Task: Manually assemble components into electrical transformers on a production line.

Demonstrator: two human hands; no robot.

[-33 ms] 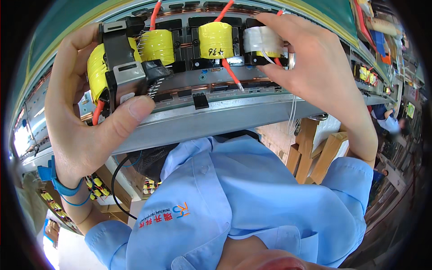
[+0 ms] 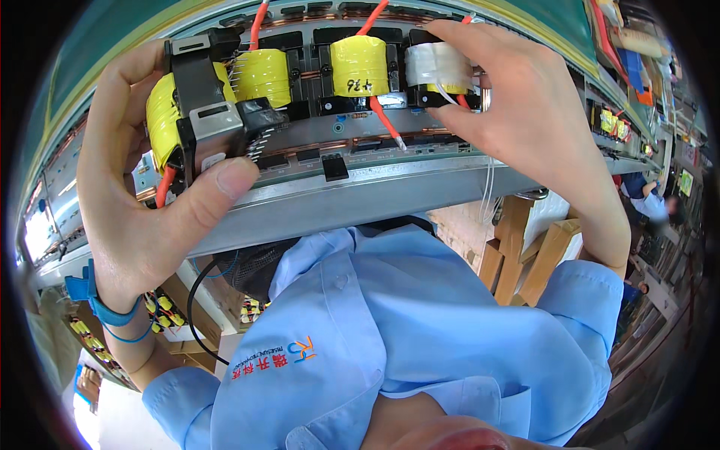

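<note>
My left hand (image 2: 139, 202) is closed round a transformer (image 2: 163, 124) wound in yellow tape, tilted on its side. Its black core carries metal clips, its pins point right, and a red lead hangs below. My thumb presses the core's lower edge. On the circuit board (image 2: 307, 142), a yellow-taped transformer (image 2: 268, 77) stands partly hidden behind the held one. Another, marked in black (image 2: 358, 66), has red leads above and below. My right hand (image 2: 517, 105) grips the transformer with white tape over yellow (image 2: 437, 66), thumb near its base and fingers at its top.
A metal rail (image 2: 360, 187) runs along the board's near edge, close to my body. Thin white wires (image 2: 489, 187) dangle below it at the right. Cardboard pieces (image 2: 517, 262) stand under the bench. A black cable (image 2: 196, 307) and blue wrist strap (image 2: 101, 304) are near my left arm.
</note>
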